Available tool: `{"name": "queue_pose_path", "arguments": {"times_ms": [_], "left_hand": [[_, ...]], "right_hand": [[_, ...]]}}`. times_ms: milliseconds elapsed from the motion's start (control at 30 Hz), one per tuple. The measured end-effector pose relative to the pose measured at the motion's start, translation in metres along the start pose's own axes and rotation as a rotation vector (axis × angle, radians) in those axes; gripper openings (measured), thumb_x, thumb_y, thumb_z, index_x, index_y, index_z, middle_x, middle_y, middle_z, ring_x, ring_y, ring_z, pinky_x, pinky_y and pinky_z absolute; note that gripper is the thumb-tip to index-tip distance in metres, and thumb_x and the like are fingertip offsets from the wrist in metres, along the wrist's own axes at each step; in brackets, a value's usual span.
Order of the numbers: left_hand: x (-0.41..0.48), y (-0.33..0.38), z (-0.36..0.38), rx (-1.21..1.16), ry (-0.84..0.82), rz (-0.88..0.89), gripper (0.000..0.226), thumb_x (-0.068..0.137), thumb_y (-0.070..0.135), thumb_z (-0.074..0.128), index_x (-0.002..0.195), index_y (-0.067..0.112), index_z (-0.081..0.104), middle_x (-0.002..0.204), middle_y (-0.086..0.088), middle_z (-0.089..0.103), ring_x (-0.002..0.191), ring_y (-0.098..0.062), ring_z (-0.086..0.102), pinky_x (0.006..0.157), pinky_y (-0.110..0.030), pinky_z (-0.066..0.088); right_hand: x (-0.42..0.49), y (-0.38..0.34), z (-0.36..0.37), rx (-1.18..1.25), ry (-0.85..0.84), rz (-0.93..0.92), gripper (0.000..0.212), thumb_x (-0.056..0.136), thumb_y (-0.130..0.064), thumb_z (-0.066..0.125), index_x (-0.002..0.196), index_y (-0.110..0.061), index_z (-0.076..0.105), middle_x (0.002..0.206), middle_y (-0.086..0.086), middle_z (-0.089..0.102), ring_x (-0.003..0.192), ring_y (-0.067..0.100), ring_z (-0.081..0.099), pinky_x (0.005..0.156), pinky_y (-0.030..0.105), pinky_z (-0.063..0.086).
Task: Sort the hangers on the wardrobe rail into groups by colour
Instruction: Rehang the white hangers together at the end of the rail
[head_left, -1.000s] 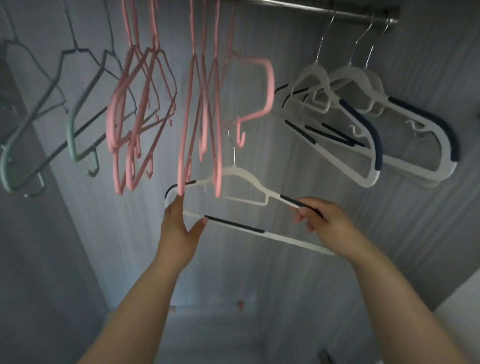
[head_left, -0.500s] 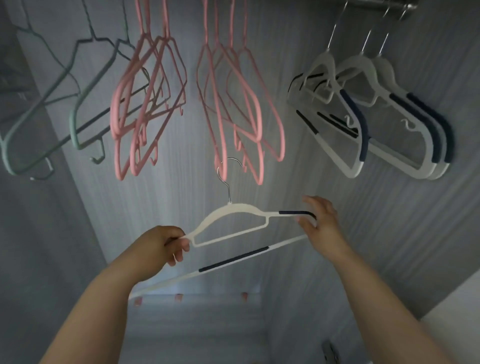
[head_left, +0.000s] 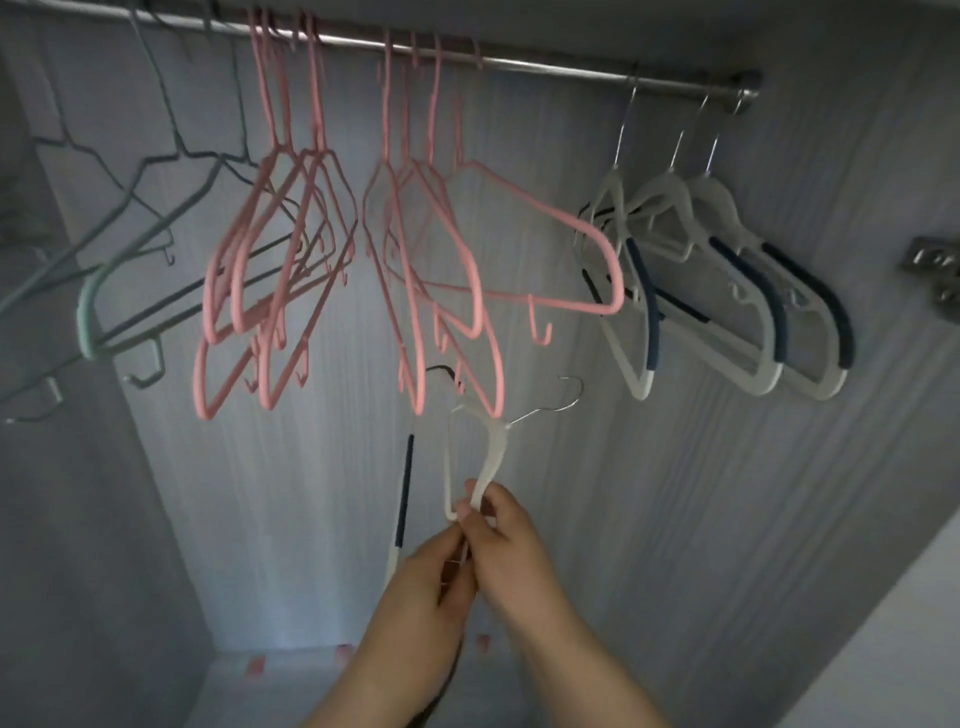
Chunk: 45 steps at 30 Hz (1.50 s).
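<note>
A white hanger (head_left: 491, 457) with navy grip strips and a metal hook stands off the rail, turned on end below the pink hangers. My left hand (head_left: 431, 582) and my right hand (head_left: 511, 540) meet at its lower end, and both pinch it there. On the metal rail (head_left: 571, 70) hang grey-green hangers (head_left: 130, 270) at the left, several pink hangers (head_left: 405, 249) in the middle in two bunches, and three white and navy hangers (head_left: 727, 291) at the right.
The wardrobe's grey back wall (head_left: 545, 493) and side walls close in the space. A metal hinge (head_left: 932, 275) sits on the right wall. The wardrobe floor (head_left: 291, 686) lies below my arms.
The white hanger has swung from lying level between my spread hands to standing on end. My hands came together at its lower end, and the view tilted up to show the rail.
</note>
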<state>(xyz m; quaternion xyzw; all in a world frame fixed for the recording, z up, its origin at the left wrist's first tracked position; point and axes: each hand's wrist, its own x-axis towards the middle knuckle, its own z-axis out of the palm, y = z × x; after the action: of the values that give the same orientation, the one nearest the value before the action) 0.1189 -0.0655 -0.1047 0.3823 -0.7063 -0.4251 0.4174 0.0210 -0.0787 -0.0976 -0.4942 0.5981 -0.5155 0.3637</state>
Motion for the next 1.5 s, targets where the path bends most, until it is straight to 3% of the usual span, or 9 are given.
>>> {"name": "queue_pose_path", "arguments": {"times_ms": [133,267,567,767,967,1100,1233,1400,1500], "left_hand": [[-0.005,0.001,0.013,0.143,0.012,0.146,0.064,0.07,0.047,0.051,0.129,0.036,0.03,0.115,0.019,0.048,0.108,0.01,0.043,0.084,0.001,0.033],[-0.009,0.002,0.021,0.156,-0.026,0.146,0.065,0.071,0.047,0.055,0.128,0.04,0.023,0.117,0.022,0.049,0.113,0.018,0.033,0.087,0.007,0.024],[-0.006,0.012,0.038,0.177,-0.022,0.182,0.032,0.091,0.021,0.049,0.116,0.04,0.045,0.101,0.025,0.052,0.104,0.012,0.04,0.079,0.006,0.025],[0.008,0.006,0.036,0.178,0.113,0.244,0.046,0.078,0.03,0.045,0.115,0.052,0.031,0.078,0.025,0.054,0.095,0.004,0.046,0.074,0.001,0.035],[0.02,0.011,0.034,0.141,0.209,0.356,0.033,0.075,0.039,0.039,0.106,0.04,0.049,0.086,0.048,0.051,0.083,0.0,0.053,0.073,0.002,0.037],[0.036,0.022,0.028,0.138,0.229,0.4,0.029,0.073,0.034,0.034,0.094,0.034,0.054,0.086,0.018,0.056,0.076,-0.002,0.053,0.067,-0.005,0.039],[0.047,0.033,0.029,0.095,0.194,0.359,0.028,0.074,0.032,0.039,0.089,0.051,0.053,0.09,0.03,0.058,0.083,0.0,0.055,0.068,-0.003,0.039],[0.065,0.054,0.027,-0.046,0.195,0.358,0.042,0.075,0.016,0.048,0.09,0.053,0.06,0.095,0.016,0.063,0.089,0.003,0.06,0.076,-0.006,0.043],[0.073,0.063,0.031,-0.085,0.169,0.374,0.037,0.08,0.012,0.048,0.101,0.04,0.06,0.099,0.013,0.066,0.098,0.003,0.058,0.086,-0.01,0.044]], "right_hand": [[0.01,-0.018,-0.013,-0.041,0.106,-0.083,0.028,0.096,-0.01,0.038,0.082,-0.033,0.044,0.09,-0.007,0.053,0.082,0.023,0.062,0.073,0.033,0.055],[0.023,-0.046,-0.023,-0.013,0.142,-0.1,0.031,0.097,-0.005,0.03,0.078,-0.027,0.039,0.092,-0.003,0.048,0.048,0.008,0.054,0.042,0.018,0.046],[0.044,-0.077,-0.039,0.138,0.191,-0.047,0.041,0.096,0.0,0.03,0.137,-0.001,0.029,0.101,0.0,0.046,0.057,0.01,0.043,0.033,0.008,0.038],[0.033,-0.074,-0.031,0.069,0.198,-0.204,0.046,0.097,-0.008,0.037,0.142,-0.016,0.031,0.121,0.0,0.045,0.059,0.004,0.053,0.052,0.009,0.047],[0.021,-0.065,-0.031,-0.061,0.183,-0.249,0.051,0.096,-0.016,0.041,0.145,-0.018,0.026,0.145,0.0,0.039,0.11,0.004,0.055,0.1,0.015,0.037],[0.015,-0.065,-0.032,-0.064,0.213,-0.281,0.053,0.096,-0.013,0.038,0.145,-0.026,0.02,0.1,-0.009,0.059,0.09,0.004,0.056,0.076,0.002,0.04],[0.026,-0.075,-0.038,-0.045,0.254,-0.322,0.049,0.098,-0.017,0.035,0.144,-0.028,0.024,0.072,-0.009,0.054,0.066,-0.002,0.055,0.067,0.002,0.042],[0.048,-0.093,-0.041,-0.008,0.25,-0.396,0.049,0.098,-0.027,0.035,0.145,-0.03,0.022,0.144,-0.004,0.043,0.124,0.011,0.048,0.109,0.039,0.039],[0.059,-0.115,-0.049,0.03,0.237,-0.371,0.047,0.098,-0.029,0.035,0.144,-0.028,0.027,0.144,-0.007,0.041,0.108,-0.005,0.058,0.103,0.039,0.045]]}}
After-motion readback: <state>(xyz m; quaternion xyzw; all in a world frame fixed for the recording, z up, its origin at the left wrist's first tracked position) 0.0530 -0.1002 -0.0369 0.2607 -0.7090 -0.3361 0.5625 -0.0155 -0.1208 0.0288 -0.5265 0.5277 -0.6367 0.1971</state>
